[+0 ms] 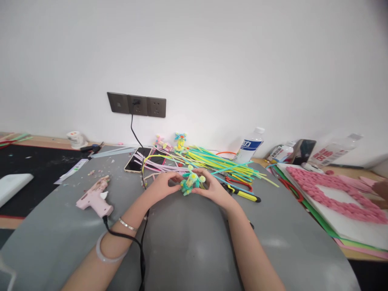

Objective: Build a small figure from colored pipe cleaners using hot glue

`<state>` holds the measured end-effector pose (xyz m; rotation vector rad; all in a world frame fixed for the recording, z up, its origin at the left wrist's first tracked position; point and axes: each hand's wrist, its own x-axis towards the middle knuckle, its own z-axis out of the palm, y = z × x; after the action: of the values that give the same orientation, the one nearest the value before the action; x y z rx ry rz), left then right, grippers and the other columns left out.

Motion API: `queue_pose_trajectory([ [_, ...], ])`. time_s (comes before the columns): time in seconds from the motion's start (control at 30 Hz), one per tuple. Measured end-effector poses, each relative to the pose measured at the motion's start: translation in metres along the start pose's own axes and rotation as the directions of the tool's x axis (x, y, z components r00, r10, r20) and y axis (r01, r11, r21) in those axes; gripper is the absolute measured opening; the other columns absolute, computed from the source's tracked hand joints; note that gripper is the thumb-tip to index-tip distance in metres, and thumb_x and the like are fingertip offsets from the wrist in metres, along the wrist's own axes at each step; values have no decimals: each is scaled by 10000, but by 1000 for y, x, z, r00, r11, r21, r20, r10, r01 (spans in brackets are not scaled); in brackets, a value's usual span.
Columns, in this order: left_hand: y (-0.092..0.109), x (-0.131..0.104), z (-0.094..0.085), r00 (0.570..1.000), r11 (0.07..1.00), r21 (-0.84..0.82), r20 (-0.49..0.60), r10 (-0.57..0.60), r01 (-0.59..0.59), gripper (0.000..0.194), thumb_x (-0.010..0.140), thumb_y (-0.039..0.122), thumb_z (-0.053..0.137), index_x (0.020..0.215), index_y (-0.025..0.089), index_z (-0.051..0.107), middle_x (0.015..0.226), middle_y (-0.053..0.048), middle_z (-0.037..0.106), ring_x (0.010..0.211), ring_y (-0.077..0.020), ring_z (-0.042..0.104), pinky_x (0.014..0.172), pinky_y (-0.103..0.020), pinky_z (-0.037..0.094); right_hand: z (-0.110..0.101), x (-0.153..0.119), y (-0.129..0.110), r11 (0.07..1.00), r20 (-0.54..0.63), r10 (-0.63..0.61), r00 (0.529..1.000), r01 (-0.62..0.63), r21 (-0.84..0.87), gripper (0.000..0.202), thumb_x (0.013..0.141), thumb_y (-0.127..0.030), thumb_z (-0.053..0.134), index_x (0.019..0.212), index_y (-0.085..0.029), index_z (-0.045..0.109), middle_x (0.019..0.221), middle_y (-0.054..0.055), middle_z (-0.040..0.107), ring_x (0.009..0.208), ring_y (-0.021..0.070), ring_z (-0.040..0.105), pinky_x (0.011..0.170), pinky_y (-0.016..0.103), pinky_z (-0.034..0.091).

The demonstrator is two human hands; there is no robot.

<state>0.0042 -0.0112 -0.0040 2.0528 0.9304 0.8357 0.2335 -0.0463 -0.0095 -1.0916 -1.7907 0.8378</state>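
Between my two hands is a small teal and yellow pipe-cleaner figure (pixel 190 182) with pale yellow round tips. My left hand (pixel 165 186) pinches its left side, thumb and fingers closed on it. From the other side my right hand (pixel 214 189) grips it with thumb and fingers. Just behind lies a pile of yellow, green and teal pipe cleaners (pixel 224 163), with lilac ones (pixel 157 165) to the left. A yellow and black utility knife (pixel 247 196) and red-handled scissors (pixel 242 184) lie beside my right hand.
A pink glue gun (pixel 95 200) lies at left, its black cord (pixel 142 250) crossing under my left forearm. A phone (pixel 138 160), two finished figures (pixel 180 142) and a bottle (pixel 249 144) stand or lie toward the wall. A pink braided piece (pixel 333 194) rests at right.
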Motion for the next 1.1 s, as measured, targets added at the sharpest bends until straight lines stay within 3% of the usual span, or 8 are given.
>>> queue_pose_trajectory([
  [0.13, 1, 1, -1, 1000, 1000, -14, 0, -11, 11, 184, 762, 163, 668, 933, 196, 729, 971, -42, 775, 894, -208, 693, 843, -337, 553, 2, -1, 8, 999, 82, 19, 996, -15, -39, 565, 686, -414, 857, 1188, -252, 653, 1221, 68, 693, 1159, 296, 631, 1023, 467, 487],
  [0.37, -4, 2, -1, 999, 998, -56, -29, -33, 31, 168, 754, 117, 671, 901, 180, 721, 974, -62, 780, 921, -223, 718, 877, -362, 553, 7, 6, 11, 997, 131, -68, 989, 74, -39, 414, 765, -394, 805, 1135, -246, 694, 1211, 66, 712, 1157, 288, 641, 1031, 480, 482],
  [0.77, -9, 2, 0, 999, 991, -135, -39, -21, 16, 233, 743, 38, 642, 924, 184, 627, 949, -51, 756, 931, -205, 730, 858, -346, 571, 4, 16, 12, 1000, 239, 12, 971, -16, 13, 420, 719, -479, 815, 1024, -208, 715, 1044, 50, 738, 987, 250, 664, 921, 402, 520],
  [1.1, -8, 1, 1, 999, 990, -136, -42, -27, 21, 218, 752, 22, 603, 896, 183, 632, 919, -45, 748, 915, -201, 724, 848, -330, 561, 4, 19, 8, 1000, 269, -7, 963, 6, 3, 523, 690, -515, 830, 1089, -204, 700, 1119, 72, 709, 1067, 279, 619, 1002, 426, 457],
])
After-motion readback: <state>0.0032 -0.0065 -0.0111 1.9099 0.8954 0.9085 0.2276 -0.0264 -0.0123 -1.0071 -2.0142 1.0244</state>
